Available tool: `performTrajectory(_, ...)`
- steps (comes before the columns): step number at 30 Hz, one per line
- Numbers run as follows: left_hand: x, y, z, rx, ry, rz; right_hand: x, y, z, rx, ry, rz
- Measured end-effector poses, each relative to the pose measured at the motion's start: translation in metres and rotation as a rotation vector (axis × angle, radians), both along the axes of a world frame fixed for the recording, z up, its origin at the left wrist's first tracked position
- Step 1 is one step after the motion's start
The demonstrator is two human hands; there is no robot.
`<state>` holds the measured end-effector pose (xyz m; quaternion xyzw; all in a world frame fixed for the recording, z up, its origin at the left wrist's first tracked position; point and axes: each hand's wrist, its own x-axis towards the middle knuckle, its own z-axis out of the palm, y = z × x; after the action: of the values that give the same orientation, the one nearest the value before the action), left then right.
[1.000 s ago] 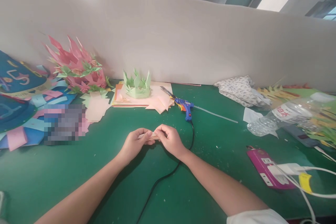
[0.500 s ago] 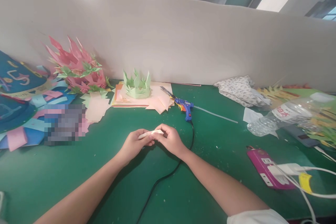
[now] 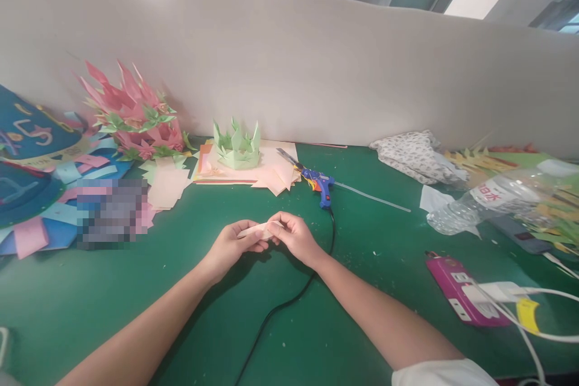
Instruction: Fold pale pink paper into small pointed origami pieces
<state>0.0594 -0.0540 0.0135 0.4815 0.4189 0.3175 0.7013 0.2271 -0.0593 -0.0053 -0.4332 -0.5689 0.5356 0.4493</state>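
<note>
Between my two hands, a little above the green table (image 3: 194,325), is a small folded piece of pale peach paper (image 3: 249,231). My left hand (image 3: 235,246) pinches it from the left, thumb on top. My right hand (image 3: 294,239) grips its right end, with thumb and fingers closed on it. Fingers cover much of the paper, so its full shape is hidden. Beyond my hands lies a blue hot glue gun (image 3: 323,190) with a clear glue stick (image 3: 375,196) at its back. A light green paper crown (image 3: 236,148) stands on a stack of coloured paper (image 3: 271,163).
Pink and green paper crowns (image 3: 136,114), blue party hats (image 3: 31,132) and paper strips crowd the left. At right are a plastic bottle (image 3: 493,199), patterned cloth (image 3: 409,155) and a magenta power strip (image 3: 461,289) with white cables. A black cord (image 3: 280,306) runs beneath my right arm.
My right thumb has shifted left over the paper, and my hands have drawn slightly closer together. The other things stay where they were.
</note>
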Motion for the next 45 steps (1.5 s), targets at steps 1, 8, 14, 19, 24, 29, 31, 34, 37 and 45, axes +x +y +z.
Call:
performTrajectory(1, 0.0, 0.0, 0.0, 0.021, 0.02, 0.003, 0.0, 0.0, 0.0, 0.003, 0.0, -0.002)
performTrajectory(8, 0.002, 0.0, 0.003, 0.068, 0.085, 0.012, 0.0, 0.0, 0.001, 0.041, -0.018, -0.056)
performTrajectory(14, 0.001, 0.003, -0.002, 0.056, 0.041, 0.135, -0.001, -0.001, -0.003, 0.18, -0.16, -0.119)
performTrajectory(19, 0.001, 0.004, -0.005, 0.034, 0.026, 0.181, -0.001, -0.003, -0.002, 0.412, -0.313, -0.241)
performTrajectory(24, 0.003, 0.001, -0.006, 0.033, -0.018, 0.177, 0.001, -0.008, 0.003, 0.648, -0.539, -0.299)
performTrajectory(29, 0.003, 0.0, -0.007, 0.061, 0.021, 0.141, 0.0, -0.008, 0.001, 0.683, -0.657, -0.316)
performTrajectory(31, 0.003, 0.0, -0.007, 0.088, 0.047, 0.136, 0.0, -0.008, 0.0, 0.677, -0.678, -0.321)
performTrajectory(34, 0.003, 0.0, -0.007, 0.128, 0.091, 0.126, 0.0, -0.006, 0.0, 0.664, -0.697, -0.304)
performTrajectory(37, 0.003, 0.0, -0.009, 0.155, 0.13, 0.123, 0.001, -0.006, 0.0, 0.663, -0.703, -0.283)
performTrajectory(45, 0.002, 0.001, -0.012, 0.207, 0.19, 0.105, 0.001, -0.006, 0.0, 0.656, -0.719, -0.249)
